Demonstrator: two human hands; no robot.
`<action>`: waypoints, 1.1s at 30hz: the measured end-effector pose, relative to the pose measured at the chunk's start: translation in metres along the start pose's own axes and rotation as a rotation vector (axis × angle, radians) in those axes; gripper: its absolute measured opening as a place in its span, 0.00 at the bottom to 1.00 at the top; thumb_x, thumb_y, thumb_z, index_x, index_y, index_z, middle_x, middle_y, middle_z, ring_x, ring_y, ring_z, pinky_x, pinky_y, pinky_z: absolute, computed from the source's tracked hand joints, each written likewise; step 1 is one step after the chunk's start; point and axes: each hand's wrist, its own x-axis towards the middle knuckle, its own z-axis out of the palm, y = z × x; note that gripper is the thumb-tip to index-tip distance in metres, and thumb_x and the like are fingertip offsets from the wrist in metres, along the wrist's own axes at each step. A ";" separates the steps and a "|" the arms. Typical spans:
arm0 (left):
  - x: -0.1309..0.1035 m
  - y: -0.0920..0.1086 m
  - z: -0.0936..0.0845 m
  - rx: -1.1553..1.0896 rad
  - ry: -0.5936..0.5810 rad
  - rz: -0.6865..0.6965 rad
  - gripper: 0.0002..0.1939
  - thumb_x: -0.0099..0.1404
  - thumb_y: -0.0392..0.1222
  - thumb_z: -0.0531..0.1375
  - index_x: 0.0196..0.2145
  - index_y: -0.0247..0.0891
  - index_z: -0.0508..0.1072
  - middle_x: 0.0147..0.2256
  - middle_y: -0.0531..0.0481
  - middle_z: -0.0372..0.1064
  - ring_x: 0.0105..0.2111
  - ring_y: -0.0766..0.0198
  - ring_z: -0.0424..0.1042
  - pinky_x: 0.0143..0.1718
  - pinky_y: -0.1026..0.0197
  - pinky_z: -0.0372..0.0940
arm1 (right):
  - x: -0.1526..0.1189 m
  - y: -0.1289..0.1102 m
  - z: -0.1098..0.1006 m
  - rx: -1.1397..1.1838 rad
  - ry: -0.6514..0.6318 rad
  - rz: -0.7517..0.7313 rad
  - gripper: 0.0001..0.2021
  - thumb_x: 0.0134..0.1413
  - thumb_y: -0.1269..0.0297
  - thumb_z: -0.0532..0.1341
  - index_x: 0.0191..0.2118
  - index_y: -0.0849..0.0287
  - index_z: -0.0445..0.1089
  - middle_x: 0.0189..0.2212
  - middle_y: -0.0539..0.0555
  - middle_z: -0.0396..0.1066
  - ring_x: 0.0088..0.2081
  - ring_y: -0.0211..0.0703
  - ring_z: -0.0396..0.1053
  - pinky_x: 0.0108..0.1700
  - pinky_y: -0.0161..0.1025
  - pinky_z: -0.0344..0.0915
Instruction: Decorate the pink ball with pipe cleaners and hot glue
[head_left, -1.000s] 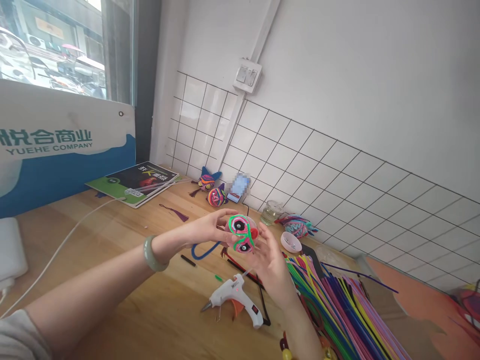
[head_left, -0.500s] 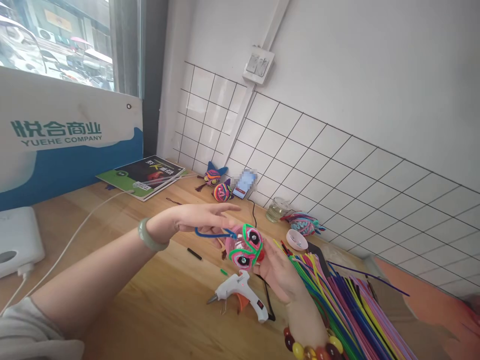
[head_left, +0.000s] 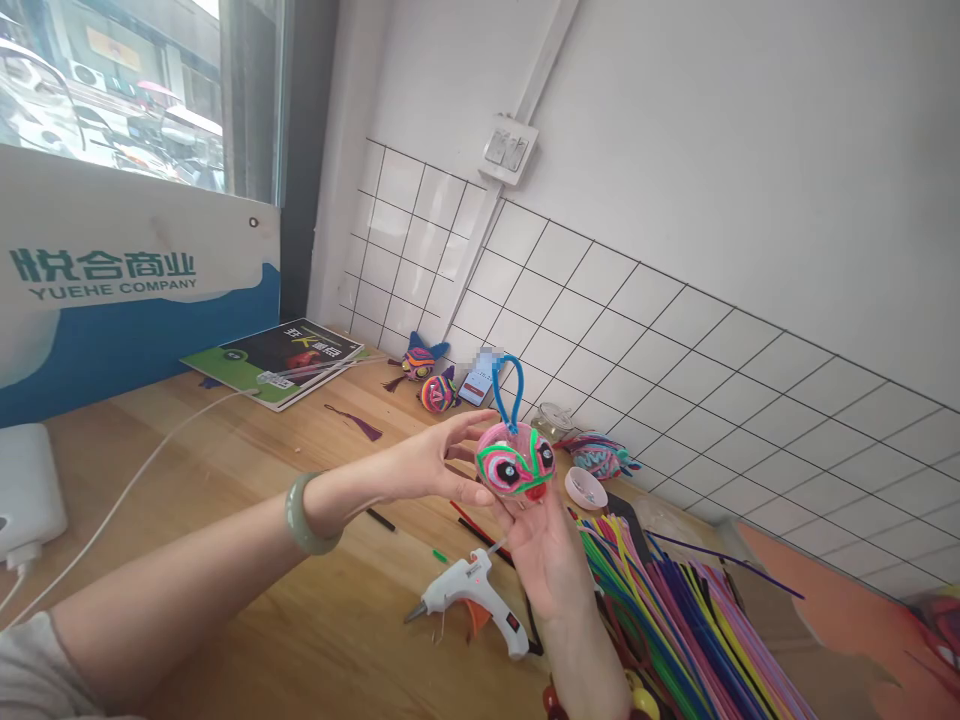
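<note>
Item: one pink ornament, green-trimmed, blue loop upright on top; held by us above the tabletop. Our right hand cups its underside; our left hand, fingers spread and curved, is at its side. Below: one white glue gun.

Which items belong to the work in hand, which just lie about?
Likely in the work:
Pink ball with blue loop, on right hand
White plastic glue gun
Multicoloured pipe cleaners

Likely just lying about:
Black-and-green booklet
Lit rectangular phone
White boxy device
</note>
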 end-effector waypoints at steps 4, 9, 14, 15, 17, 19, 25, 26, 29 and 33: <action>0.000 -0.007 0.010 0.035 0.113 0.058 0.46 0.47 0.39 0.71 0.60 0.44 0.55 0.60 0.38 0.56 0.57 0.47 0.61 0.48 0.50 0.66 | -0.007 0.007 0.011 -0.005 -0.039 -0.039 0.18 0.57 0.53 0.60 0.52 0.51 0.68 0.53 0.55 0.70 0.54 0.48 0.66 0.59 0.51 0.57; -0.003 -0.001 0.011 0.132 0.130 0.119 0.44 0.48 0.40 0.71 0.59 0.42 0.55 0.57 0.38 0.59 0.56 0.49 0.62 0.50 0.52 0.65 | -0.007 0.005 0.011 -0.051 -0.086 -0.037 0.17 0.56 0.54 0.60 0.51 0.50 0.68 0.53 0.55 0.69 0.53 0.50 0.67 0.58 0.54 0.57; -0.006 0.007 0.011 0.296 0.131 0.136 0.42 0.52 0.42 0.68 0.60 0.43 0.53 0.56 0.40 0.61 0.53 0.52 0.65 0.50 0.53 0.64 | -0.004 -0.001 0.003 -0.067 -0.073 -0.002 0.19 0.54 0.50 0.60 0.49 0.51 0.69 0.49 0.55 0.72 0.51 0.50 0.68 0.55 0.53 0.60; -0.007 0.009 0.012 0.329 0.136 0.139 0.41 0.53 0.42 0.67 0.60 0.42 0.53 0.56 0.40 0.61 0.53 0.53 0.66 0.50 0.54 0.64 | -0.003 -0.001 0.000 -0.068 -0.033 -0.021 0.17 0.54 0.51 0.60 0.48 0.51 0.69 0.48 0.54 0.72 0.50 0.48 0.69 0.53 0.52 0.62; -0.008 0.012 0.013 0.389 0.153 0.153 0.40 0.54 0.42 0.66 0.60 0.42 0.53 0.55 0.41 0.62 0.53 0.53 0.66 0.51 0.54 0.64 | 0.000 -0.004 -0.006 -0.101 0.103 -0.101 0.14 0.51 0.54 0.63 0.43 0.53 0.70 0.42 0.53 0.74 0.45 0.45 0.71 0.49 0.48 0.65; -0.008 0.013 0.013 0.445 0.170 0.171 0.39 0.54 0.41 0.65 0.60 0.41 0.53 0.55 0.42 0.63 0.53 0.53 0.65 0.52 0.54 0.63 | 0.004 -0.007 -0.012 -0.152 0.226 -0.196 0.12 0.46 0.60 0.66 0.38 0.54 0.71 0.34 0.50 0.74 0.37 0.40 0.71 0.43 0.42 0.66; -0.006 0.009 0.013 0.597 0.193 0.250 0.40 0.53 0.41 0.65 0.61 0.40 0.52 0.54 0.42 0.63 0.52 0.54 0.67 0.53 0.54 0.62 | 0.005 -0.019 -0.018 -0.237 0.273 -0.311 0.06 0.43 0.64 0.65 0.30 0.55 0.69 0.17 0.41 0.56 0.20 0.30 0.55 0.30 0.33 0.61; -0.006 0.009 0.013 0.629 0.187 0.266 0.40 0.53 0.42 0.65 0.60 0.40 0.53 0.55 0.42 0.63 0.53 0.53 0.66 0.53 0.54 0.62 | 0.003 -0.020 -0.017 -0.251 0.278 -0.315 0.06 0.44 0.64 0.65 0.30 0.55 0.69 0.16 0.41 0.55 0.20 0.31 0.54 0.28 0.33 0.60; -0.007 0.009 0.016 0.727 0.152 0.293 0.39 0.53 0.43 0.65 0.60 0.41 0.55 0.56 0.42 0.61 0.54 0.52 0.64 0.55 0.52 0.60 | -0.006 -0.020 -0.014 -0.445 0.299 -0.392 0.08 0.46 0.64 0.66 0.35 0.55 0.71 0.22 0.45 0.63 0.25 0.34 0.61 0.31 0.33 0.62; -0.009 0.008 0.022 0.852 0.120 0.277 0.39 0.52 0.47 0.65 0.60 0.42 0.56 0.55 0.42 0.62 0.54 0.50 0.63 0.55 0.50 0.58 | -0.018 -0.022 -0.009 -1.041 0.116 -0.727 0.06 0.53 0.68 0.62 0.38 0.53 0.74 0.35 0.53 0.69 0.36 0.41 0.68 0.39 0.39 0.65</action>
